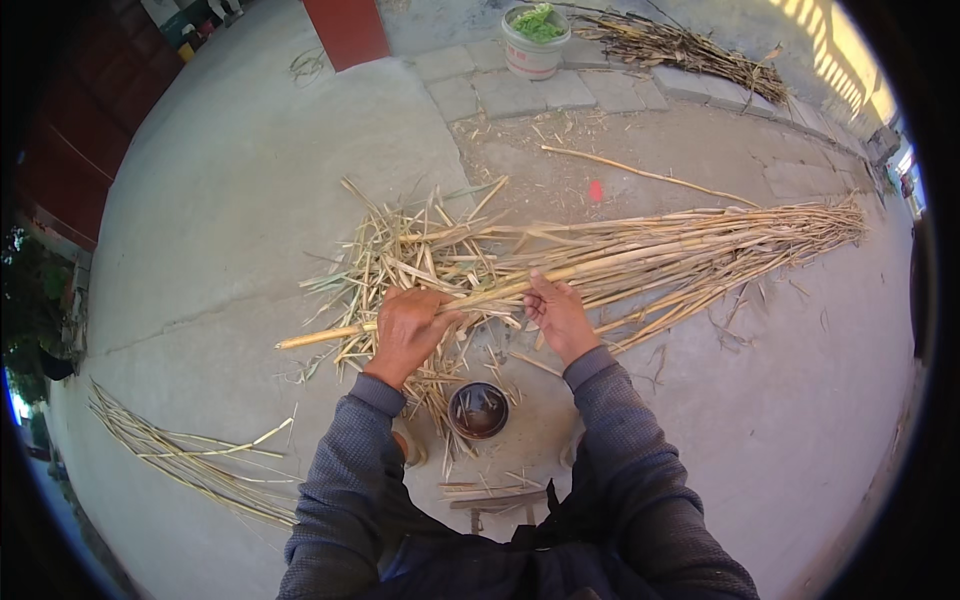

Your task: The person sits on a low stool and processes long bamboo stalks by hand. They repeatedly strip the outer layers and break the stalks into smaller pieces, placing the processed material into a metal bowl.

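My left hand [408, 325] is wrapped round a long, dry yellow stalk [325, 337], which slants up to the right. Its cut end sticks out past the hand on the left. A short way along the same stalk, my right hand [558, 315] is closed with thumb and fingers pinching it. Under and behind my hands spreads a heap of short stalk pieces and peeled husks [385, 255]. To the right lies a big bundle of long dry stalks [700, 235], the held one overlapping it.
A dark round bowl [456, 424] with scraps inside stands between my feet. Thin stalks [190, 465] lie on the concrete at left. A single stalk [650, 176] lies beyond the bundle. Farther off are a white bucket [533, 62] of greens, dark twigs [690, 50] and a red post [347, 32].
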Available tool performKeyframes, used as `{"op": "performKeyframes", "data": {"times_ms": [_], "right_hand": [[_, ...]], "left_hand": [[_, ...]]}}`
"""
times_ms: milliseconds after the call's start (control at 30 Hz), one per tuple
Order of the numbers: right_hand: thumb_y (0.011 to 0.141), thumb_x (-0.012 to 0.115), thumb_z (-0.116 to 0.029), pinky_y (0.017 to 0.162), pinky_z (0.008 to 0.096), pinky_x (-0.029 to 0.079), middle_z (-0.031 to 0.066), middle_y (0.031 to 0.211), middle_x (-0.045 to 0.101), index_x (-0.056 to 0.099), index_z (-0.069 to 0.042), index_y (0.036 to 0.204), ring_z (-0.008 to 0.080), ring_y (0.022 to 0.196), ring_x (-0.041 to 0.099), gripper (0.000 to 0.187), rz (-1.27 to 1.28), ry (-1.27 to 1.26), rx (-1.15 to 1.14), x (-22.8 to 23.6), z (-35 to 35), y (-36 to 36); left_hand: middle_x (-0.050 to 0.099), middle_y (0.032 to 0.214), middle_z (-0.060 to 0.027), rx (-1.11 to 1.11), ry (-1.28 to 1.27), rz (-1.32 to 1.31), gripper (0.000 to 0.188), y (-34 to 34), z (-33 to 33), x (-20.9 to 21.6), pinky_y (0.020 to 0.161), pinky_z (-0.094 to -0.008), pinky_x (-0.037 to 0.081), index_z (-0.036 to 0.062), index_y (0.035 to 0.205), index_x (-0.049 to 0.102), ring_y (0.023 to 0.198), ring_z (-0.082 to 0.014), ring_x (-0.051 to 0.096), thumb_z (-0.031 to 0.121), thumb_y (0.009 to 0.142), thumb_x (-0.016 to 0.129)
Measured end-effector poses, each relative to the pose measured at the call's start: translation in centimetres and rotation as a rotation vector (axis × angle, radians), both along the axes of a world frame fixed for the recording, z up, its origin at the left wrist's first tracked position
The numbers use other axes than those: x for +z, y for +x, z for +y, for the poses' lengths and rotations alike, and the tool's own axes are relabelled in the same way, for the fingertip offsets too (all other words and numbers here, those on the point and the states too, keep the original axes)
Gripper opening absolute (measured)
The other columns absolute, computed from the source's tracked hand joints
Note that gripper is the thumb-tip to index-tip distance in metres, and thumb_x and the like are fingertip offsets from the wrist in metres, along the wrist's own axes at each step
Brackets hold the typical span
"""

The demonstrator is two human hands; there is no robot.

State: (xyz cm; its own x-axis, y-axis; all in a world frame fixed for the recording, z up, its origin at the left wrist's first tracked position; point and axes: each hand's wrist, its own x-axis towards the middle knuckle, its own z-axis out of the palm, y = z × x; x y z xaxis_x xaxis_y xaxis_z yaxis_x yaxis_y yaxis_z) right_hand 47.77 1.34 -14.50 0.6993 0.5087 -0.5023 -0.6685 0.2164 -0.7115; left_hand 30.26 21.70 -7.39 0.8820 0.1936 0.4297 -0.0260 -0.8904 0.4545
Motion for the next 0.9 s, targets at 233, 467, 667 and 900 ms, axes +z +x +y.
{"op": "performKeyframes", "data": {"times_ms": [233, 467, 667, 900], "right_hand": [[0.098, 0.077, -0.021, 0.067, 0.0262, 0.058, 0.0004, 0.086, 0.069, 0.067, -0.009, 0.100, 0.0108, 0.076, 0.067, 0.016, 0.061, 0.121, 0.029, 0.8, 0.3, -0.6], [0.100, 0.074, -0.021, 0.066, 0.0266, 0.053, 0.0029, 0.092, 0.072, 0.068, -0.008, 0.104, 0.0098, 0.072, 0.061, 0.015, 0.058, 0.235, -0.075, -0.7, -2.0, 2.6], [0.104, 0.069, -0.026, 0.066, 0.0263, 0.056, 0.0055, 0.104, 0.073, 0.067, -0.007, 0.106, 0.0096, 0.074, 0.061, 0.020, 0.005, 0.168, -0.250, -2.5, -10.0, 10.1], [0.101, 0.074, -0.033, 0.068, 0.0285, 0.058, 0.0030, 0.086, 0.068, 0.065, -0.009, 0.101, 0.0115, 0.076, 0.066, 0.026, -0.038, 0.016, -0.103, -0.7, -4.8, 5.3]], "left_hand": [[0.072, 0.081, -0.0120, 0.150, -0.011, -0.107, 0.026, 1.0, -0.9, 1.6, 0.084, -0.0395, 0.047, 0.0049, 0.086, 0.077, 0.088, -0.0304, 0.068, 0.031, 0.086, 0.083], [0.070, 0.075, -0.0087, 0.106, -0.054, 0.247, 0.027, -2.5, 2.4, 2.1, 0.076, -0.0414, 0.044, 0.0057, 0.082, 0.072, 0.073, -0.0292, 0.066, 0.030, 0.081, 0.085], [0.072, 0.077, -0.0072, 0.442, -0.329, 0.565, 0.031, -8.2, 8.8, 4.3, 0.079, -0.0422, 0.045, 0.0082, 0.086, 0.071, 0.074, -0.0279, 0.068, 0.028, 0.073, 0.091], [0.074, 0.099, -0.0073, 0.137, 0.341, 0.168, 0.038, -0.8, -1.0, 1.2, 0.088, -0.0421, 0.044, 0.0053, 0.106, 0.071, 0.093, -0.0252, 0.067, 0.025, 0.077, 0.086]]}}
